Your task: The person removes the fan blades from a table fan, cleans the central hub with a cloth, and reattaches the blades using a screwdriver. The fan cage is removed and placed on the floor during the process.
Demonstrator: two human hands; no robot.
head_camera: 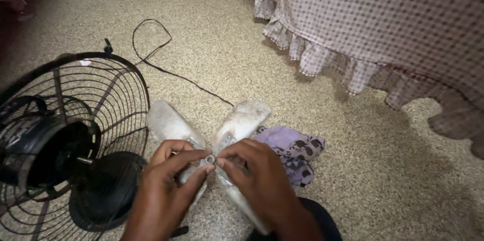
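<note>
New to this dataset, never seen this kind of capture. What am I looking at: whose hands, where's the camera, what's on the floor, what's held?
There is one picture, from a camera worn on a person's head, looking down at their own two bare hands. No robot is involved.

The left hand and right hand meet over the hub of a dusty, pale fan blade set, which they hold above the floor. The fingertips pinch around the small metal centre.

On the speckled floor stands a black fan with a wire guard and no blades; a thin black cord trails behind it. A purple patterned cloth lies beside the blades. A checked frilled fabric hangs at upper right.
</note>
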